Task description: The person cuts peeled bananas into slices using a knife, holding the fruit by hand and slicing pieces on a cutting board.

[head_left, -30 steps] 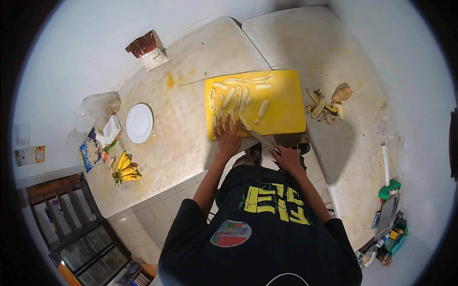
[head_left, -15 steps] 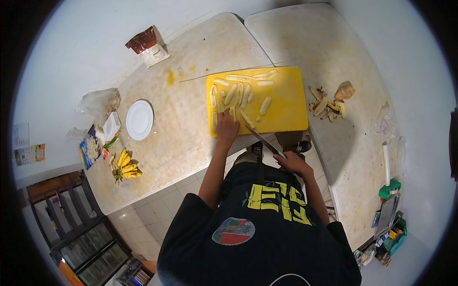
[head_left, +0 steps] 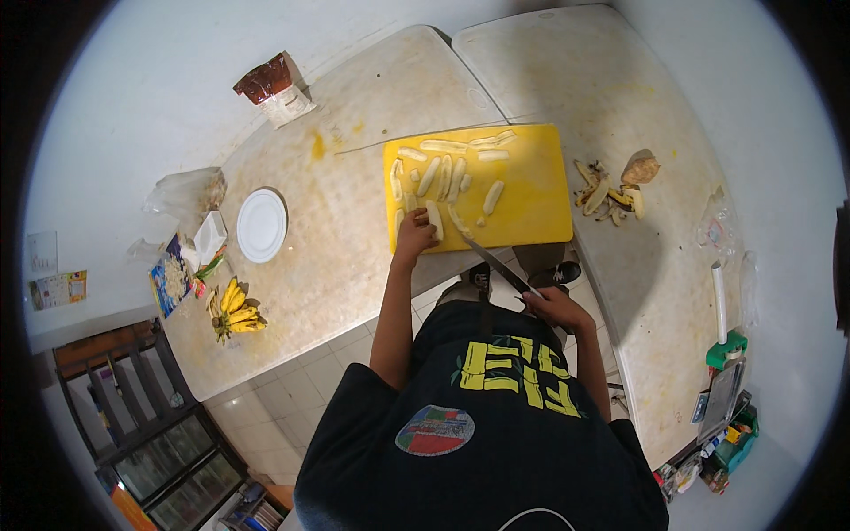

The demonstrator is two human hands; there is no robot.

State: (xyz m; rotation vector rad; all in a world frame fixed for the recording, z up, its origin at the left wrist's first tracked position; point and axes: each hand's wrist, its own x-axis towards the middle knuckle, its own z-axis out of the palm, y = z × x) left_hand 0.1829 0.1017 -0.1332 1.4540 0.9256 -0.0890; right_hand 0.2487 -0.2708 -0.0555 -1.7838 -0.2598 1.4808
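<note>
1. L hand [head_left: 414, 237] fingers curled, pinning a peeled banana piece [head_left: 434, 219] at near edge of yellow cutting board [head_left: 531, 190].
2. R hand [head_left: 553, 308] closed round knife [head_left: 490, 262] handle, off counter's near edge; blade tip reaches board.
3. Step, prob.: slicing. Next needs blade aligned beside L fingers, clear of them.

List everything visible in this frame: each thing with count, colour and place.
cutting board: one, yellow, table's near edge
peeled banana pieces: about a dozen, pale, on board
knife: one, dark blade, over board's near edge
banana peels: small pile, yellow-brown, right of board
banana bunch: one, yellow, table's left end
plate: one, white, left of board
brown bag: one, far edge
table: pale, stained
left hand: on a banana piece
right hand: grip on knife handle
</note>
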